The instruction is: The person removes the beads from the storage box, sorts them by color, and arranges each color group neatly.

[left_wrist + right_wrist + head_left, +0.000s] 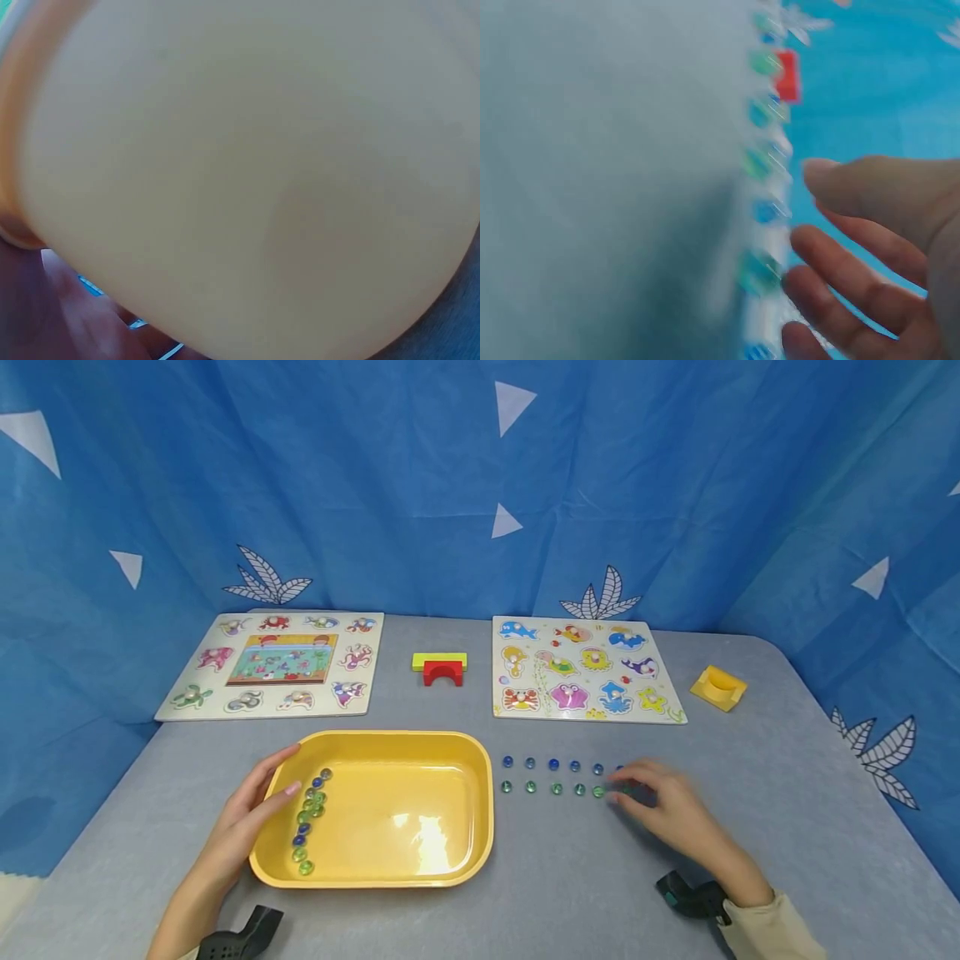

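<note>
My left hand (pixel 242 817) grips the left rim of a yellow plastic tray (pixel 360 852), thumb over the edge and fingers along the outside. Several blue and green glass marbles (pixel 306 867) lie in a line inside it, near its left wall. On the table to the right run two rows, blue marbles (pixel 553 765) behind and green marbles (pixel 557 789) in front. My right hand (pixel 671 806) hovers at their right end and partly covers the last ones. In the right wrist view its thumb and fingers are spread apart, with nothing between them, beside a green marble (pixel 761 271).
Behind the tray lies a wooden peg puzzle (pixel 352 702), and another sea-animal puzzle (pixel 551 664) is at back right. Between them stand a red arch block (pixel 442 672) and a yellow-green block (pixel 420 658). A yellow block (pixel 716 693) sits far right. Blue cloth (pixel 420 485) encloses the table.
</note>
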{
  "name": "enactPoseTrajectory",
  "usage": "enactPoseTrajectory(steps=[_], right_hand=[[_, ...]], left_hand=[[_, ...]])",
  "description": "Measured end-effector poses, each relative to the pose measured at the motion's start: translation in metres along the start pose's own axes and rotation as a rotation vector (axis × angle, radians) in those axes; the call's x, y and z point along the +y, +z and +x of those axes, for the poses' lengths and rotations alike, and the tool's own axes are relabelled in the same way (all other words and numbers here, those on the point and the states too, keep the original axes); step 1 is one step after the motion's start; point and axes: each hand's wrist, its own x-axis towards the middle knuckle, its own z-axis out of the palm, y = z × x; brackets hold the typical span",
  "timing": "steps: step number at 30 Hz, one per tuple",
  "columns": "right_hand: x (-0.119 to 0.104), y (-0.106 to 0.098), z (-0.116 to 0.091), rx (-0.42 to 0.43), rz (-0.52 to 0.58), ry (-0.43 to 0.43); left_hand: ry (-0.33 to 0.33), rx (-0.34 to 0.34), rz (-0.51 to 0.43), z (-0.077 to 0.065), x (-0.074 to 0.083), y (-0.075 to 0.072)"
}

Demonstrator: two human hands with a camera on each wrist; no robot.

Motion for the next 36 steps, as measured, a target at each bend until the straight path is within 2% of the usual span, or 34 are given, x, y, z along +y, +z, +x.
enactPoseTrajectory(steps=[5, 11, 24, 30, 36], right_hand=[[-0.007, 0.014, 0.002, -0.006, 0.009, 0.023], [-0.004, 0.021, 0.005, 0.017, 0.024, 0.031], [-0.003, 0.019, 0.004, -0.008, 0.010, 0.038], [-0.002, 0.005, 0.003, -0.061, 0.059, 0.047], [-0.007, -0.024, 0.002, 0.028, 0.088, 0.086]], left_hand=[[0.009, 0.006, -0.004, 0.000, 0.000, 0.000], [0.001, 0.014, -0.007, -0.001, 0.000, -0.001], [0.002, 0.015, -0.008, -0.001, -0.001, -0.002], [0.004, 0.016, 0.000, -0.001, 0.000, -0.001], [-0.003, -0.001, -0.018, 0.000, 0.003, -0.002]])
